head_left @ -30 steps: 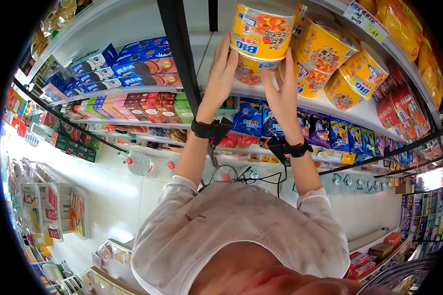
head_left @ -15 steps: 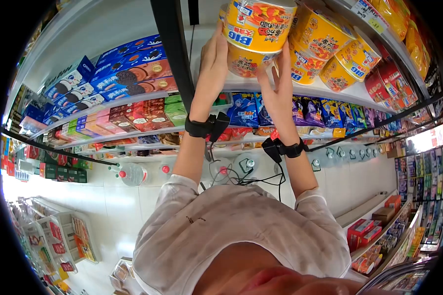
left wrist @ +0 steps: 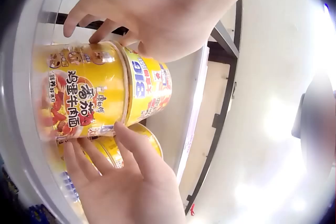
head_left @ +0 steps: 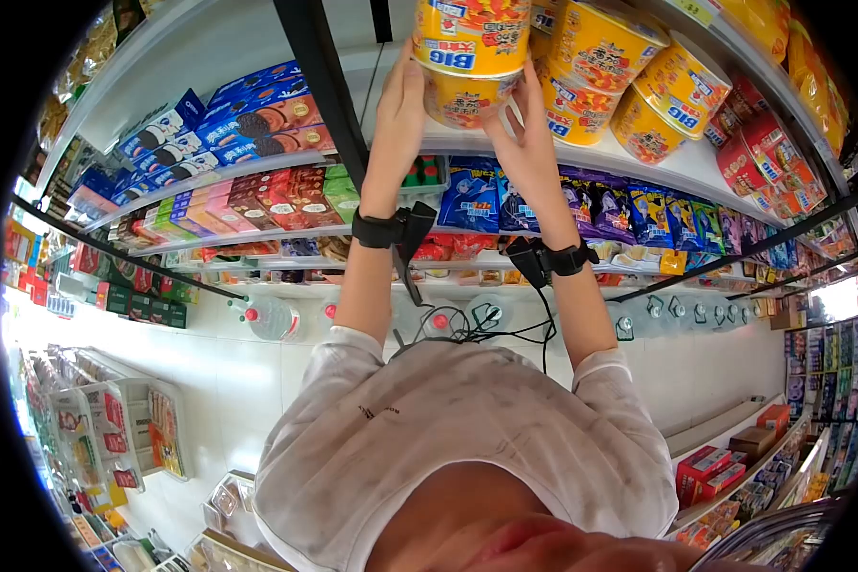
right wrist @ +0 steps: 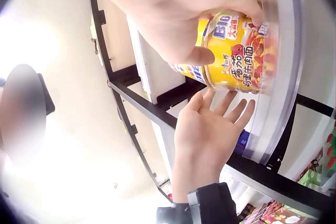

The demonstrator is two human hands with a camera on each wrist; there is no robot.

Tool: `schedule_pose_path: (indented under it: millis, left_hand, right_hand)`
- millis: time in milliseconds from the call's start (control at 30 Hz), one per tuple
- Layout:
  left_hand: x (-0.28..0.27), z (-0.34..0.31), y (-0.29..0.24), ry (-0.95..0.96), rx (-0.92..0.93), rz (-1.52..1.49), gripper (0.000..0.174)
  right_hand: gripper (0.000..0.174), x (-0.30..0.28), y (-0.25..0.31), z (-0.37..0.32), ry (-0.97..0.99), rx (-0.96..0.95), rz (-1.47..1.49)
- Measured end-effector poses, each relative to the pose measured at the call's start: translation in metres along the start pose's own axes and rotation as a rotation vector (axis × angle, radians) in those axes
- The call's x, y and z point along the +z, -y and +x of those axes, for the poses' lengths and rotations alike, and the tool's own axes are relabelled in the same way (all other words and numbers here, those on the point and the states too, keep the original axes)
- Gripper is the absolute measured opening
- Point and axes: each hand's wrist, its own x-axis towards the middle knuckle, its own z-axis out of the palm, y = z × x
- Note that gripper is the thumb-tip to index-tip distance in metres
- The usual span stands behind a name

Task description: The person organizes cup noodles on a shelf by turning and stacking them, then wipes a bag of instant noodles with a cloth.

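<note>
Two yellow instant noodle tubs stand one on top of the other at the shelf front: the upper tub (head_left: 472, 38) and the lower tub (head_left: 462, 100). My left hand (head_left: 396, 124) rests along their left side, its fingers extended up the wall. On the other side is my right hand (head_left: 529, 148), fingers spread, its thumb near the lower tub. In the left wrist view the right hand (left wrist: 136, 187) has its thumb by the rim where the tubs meet. The right wrist view shows the left hand (right wrist: 207, 134) with loosely straight fingers beside the tub wall.
More yellow noodle tubs (head_left: 605, 48) stand stacked to the right, then red tubs (head_left: 767, 157). A black shelf post (head_left: 324, 86) rises close to my left hand. Cookie boxes (head_left: 257, 114) fill the left shelf; blue snack bags (head_left: 472, 195) hang below. Water bottles (head_left: 272, 319) stand on the floor.
The shelf and both tubs sit higher and further left in the head view. My hands stay on either side of the stack, with little change against the neighbouring tubs.
</note>
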Motion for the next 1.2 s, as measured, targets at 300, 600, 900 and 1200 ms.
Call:
schedule_pose_path:
  millis: [300, 600, 900, 1200]
  left_hand:
    - [0.023, -0.032, -0.057, -0.297, 0.106, 0.298, 0.044]
    - [0.076, -0.084, -0.186, 0.033, 0.693, -0.268, 0.033]
    - [0.071, -0.081, -0.24, 0.674, 0.667, -1.686, 0.027]
    - [0.034, -0.081, -0.198, 0.452, 0.681, -1.14, 0.026]
  right_hand:
    - [0.045, -0.082, 0.041, -0.05, 0.171, 0.142, 0.26]
    - [0.024, -0.19, 0.047, -0.103, 0.201, 0.154, 0.412]
    - [0.024, -0.229, 0.082, -0.165, -0.061, 0.336, 0.251]
    - [0.023, -0.189, 0.13, -0.223, -0.216, 0.388, 0.065]
